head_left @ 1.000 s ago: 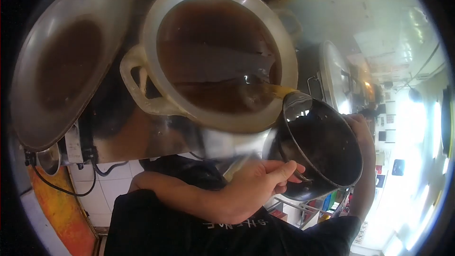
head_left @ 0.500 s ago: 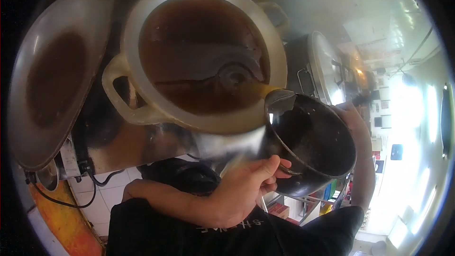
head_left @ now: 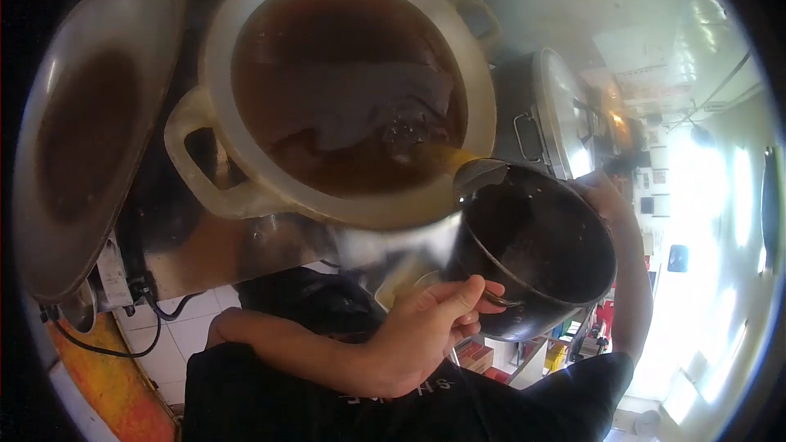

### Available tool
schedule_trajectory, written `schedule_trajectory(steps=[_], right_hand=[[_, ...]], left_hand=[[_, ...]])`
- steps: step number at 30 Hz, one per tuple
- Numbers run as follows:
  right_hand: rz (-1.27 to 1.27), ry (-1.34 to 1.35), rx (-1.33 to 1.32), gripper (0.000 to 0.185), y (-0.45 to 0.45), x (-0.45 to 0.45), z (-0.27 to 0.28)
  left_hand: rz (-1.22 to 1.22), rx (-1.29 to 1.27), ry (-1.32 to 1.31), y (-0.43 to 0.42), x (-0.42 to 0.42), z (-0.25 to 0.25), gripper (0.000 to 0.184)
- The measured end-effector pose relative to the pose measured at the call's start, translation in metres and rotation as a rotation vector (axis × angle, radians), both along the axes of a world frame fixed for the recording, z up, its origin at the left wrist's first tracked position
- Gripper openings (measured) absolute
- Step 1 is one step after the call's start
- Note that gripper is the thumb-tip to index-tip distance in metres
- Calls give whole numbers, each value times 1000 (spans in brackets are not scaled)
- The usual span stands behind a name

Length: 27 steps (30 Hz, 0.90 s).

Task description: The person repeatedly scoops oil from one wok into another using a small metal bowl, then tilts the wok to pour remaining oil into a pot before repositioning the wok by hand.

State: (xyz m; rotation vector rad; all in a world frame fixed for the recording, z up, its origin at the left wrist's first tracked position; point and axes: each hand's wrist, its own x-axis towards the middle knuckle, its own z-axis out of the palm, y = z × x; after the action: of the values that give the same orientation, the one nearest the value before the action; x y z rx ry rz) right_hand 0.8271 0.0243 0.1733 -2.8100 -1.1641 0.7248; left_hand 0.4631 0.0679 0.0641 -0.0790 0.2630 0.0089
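A dark cooking pot [head_left: 565, 237] is tilted leftward, and a yellowish-brown stream [head_left: 458, 160] runs over its lip into a large pale metal pan [head_left: 221, 139] of brown liquid [head_left: 344, 90]. The stream makes bubbles and ripples where it lands. My left hand [head_left: 442, 319] is closed around the pot's near loop handle [head_left: 506, 301]. At the pot's far side, my right hand [head_left: 602, 194] grips it; the fingers there are mostly hidden behind the rim.
A wide wok [head_left: 155, 41] with brown liquid stands at the left. Beyond the pot is a large lidded pot [head_left: 565, 115]. A metal counter edge [head_left: 188, 278] runs below the pans, with a black cable [head_left: 123, 352] hanging from it. White floor tiles [head_left: 168, 344] show underneath.
The pot stays tilted and liquid keeps pouring, with more bubbles where it lands. The view has shifted slightly, so the large pan and wok sit a little further left and higher.
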Motion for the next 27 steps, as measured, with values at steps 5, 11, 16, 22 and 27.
schedule_trajectory(steps=[5, 11, 16, 22, 27], right_hand=[[4, -29, -50, 30, -1, 5, -6], [19, 70, -96, 30, -1, 16, -10], [16, 56, -76, 33, -3, 11, -9], [52, 26, -87, 32, -3, 11, -10], [34, 43, -97, 30, 2, 7, -7]], left_hand=[[-7, -56, 10, 3, -1, 0, 37], [13, -77, 7, -1, -4, -3, 36], [8, -72, -4, -5, -4, -7, 35], [4, -37, 37, -10, -3, -6, 35], [16, -74, 6, -13, -2, -13, 36]])
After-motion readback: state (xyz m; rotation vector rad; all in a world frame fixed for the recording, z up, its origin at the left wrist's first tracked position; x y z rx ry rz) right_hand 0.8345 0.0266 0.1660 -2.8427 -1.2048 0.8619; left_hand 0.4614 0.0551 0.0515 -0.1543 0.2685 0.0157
